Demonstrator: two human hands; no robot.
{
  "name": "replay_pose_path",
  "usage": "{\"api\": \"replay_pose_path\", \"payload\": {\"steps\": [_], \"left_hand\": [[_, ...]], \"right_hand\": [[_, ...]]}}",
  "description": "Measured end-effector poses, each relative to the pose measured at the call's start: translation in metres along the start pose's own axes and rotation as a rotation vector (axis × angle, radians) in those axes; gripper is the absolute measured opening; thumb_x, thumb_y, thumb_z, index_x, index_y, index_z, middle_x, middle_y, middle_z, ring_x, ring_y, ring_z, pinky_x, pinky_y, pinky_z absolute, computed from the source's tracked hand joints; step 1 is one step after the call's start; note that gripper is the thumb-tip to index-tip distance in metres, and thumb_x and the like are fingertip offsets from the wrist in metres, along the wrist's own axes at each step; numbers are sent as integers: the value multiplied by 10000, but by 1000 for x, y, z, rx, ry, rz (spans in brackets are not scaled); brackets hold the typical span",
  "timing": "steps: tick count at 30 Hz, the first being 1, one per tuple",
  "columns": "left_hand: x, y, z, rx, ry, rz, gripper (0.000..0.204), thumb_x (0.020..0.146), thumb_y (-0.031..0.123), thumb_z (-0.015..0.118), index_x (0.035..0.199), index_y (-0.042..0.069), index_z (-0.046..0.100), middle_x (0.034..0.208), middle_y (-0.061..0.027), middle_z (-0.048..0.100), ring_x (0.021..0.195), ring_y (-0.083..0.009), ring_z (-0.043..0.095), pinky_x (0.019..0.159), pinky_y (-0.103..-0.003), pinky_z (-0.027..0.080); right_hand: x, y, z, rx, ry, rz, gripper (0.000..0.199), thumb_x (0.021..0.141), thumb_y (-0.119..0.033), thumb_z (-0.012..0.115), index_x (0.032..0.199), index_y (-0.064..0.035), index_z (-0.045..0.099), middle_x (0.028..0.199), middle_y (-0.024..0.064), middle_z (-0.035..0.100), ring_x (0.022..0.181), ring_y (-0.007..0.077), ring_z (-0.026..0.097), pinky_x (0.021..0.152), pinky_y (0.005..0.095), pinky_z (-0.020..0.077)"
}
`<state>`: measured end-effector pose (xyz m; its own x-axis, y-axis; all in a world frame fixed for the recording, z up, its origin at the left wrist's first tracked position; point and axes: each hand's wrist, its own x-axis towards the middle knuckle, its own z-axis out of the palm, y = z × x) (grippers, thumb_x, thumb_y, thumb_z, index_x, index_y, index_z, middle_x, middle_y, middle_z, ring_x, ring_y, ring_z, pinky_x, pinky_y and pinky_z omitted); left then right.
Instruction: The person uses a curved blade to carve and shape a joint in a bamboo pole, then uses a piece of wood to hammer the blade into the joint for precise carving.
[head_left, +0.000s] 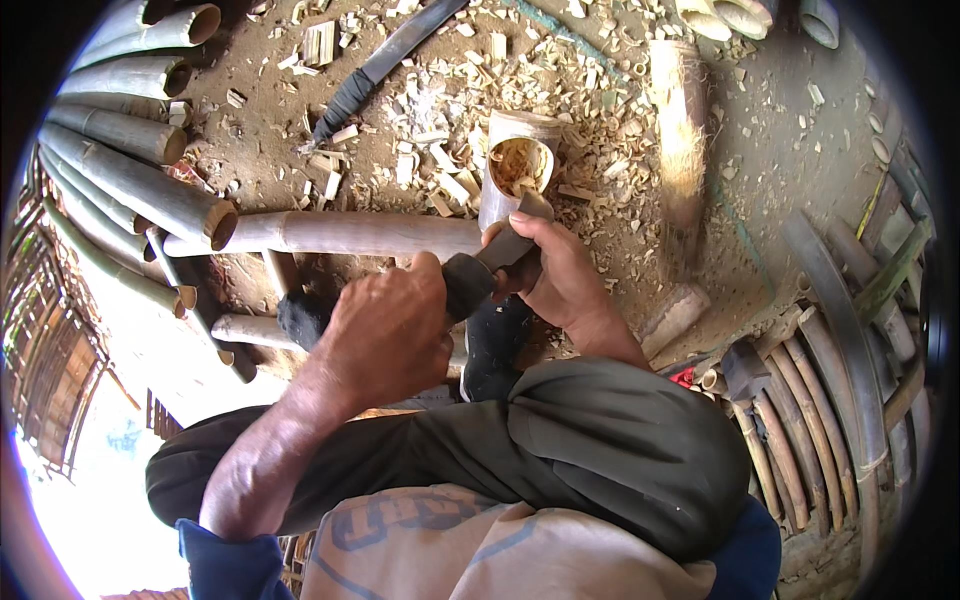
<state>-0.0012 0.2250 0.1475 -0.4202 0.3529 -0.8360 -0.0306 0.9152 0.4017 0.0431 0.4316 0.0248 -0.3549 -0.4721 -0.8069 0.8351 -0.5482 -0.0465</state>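
My left hand (390, 325) is closed round the black handle of a broad-bladed knife (500, 252). My right hand (565, 275) grips the grey blade, its thumb laid along the upper face and its other fingers partly hidden beneath. Just beyond the blade's tip is a bamboo tube (493, 205) with an oval opening cut in it, and pale shavings (522, 160) show inside. The tip appears to overlap the near rim of the opening; whether it touches cannot be told. Dark footwear (492, 345) shows below my hands.
A long bamboo pole (370, 232) lies left of the tube. Farther off, a machete (400, 50) with a wrapped handle lies among wood chips (450, 110). Bamboo lengths (150, 180) are stacked at left. A fibrous log (680, 140) and a hammer-like tool (748, 370) are at right.
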Motion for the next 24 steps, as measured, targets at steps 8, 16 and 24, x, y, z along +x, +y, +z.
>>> {"api": "replay_pose_path", "payload": {"steps": [8, 16, 24], "left_hand": [[16, 53, 95, -478, 134, -171, 503, 842, 197, 706, 1105, -151, 455, 796, -316, 679, 785, -489, 707, 741, -543, 580], [5, 25, 77, -267, 108, -95, 461, 859, 237, 706, 1071, -85, 452, 786, -312, 684, 740, -454, 727, 691, -524, 604], [27, 64, 110, -680, 117, -277, 673, 829, 232, 766, 1285, -149, 450, 990, -357, 693, 1005, -469, 711, 870, -500, 567]], "right_hand": [[8, -36, -30, -343, 83, 29, 261, 993, -284, 610, 1039, -32, 656, 870, 95, 708, 689, 201, 706, 591, 339, 572], [5, -12, -19, -285, 116, -91, 335, 993, -323, 560, 905, -32, 702, 774, 102, 703, 629, 204, 671, 565, 328, 540], [0, -29, -22, -795, 205, -196, 418, 1006, -403, 557, 854, -34, 683, 731, 72, 668, 659, 186, 639, 659, 348, 518]]}}
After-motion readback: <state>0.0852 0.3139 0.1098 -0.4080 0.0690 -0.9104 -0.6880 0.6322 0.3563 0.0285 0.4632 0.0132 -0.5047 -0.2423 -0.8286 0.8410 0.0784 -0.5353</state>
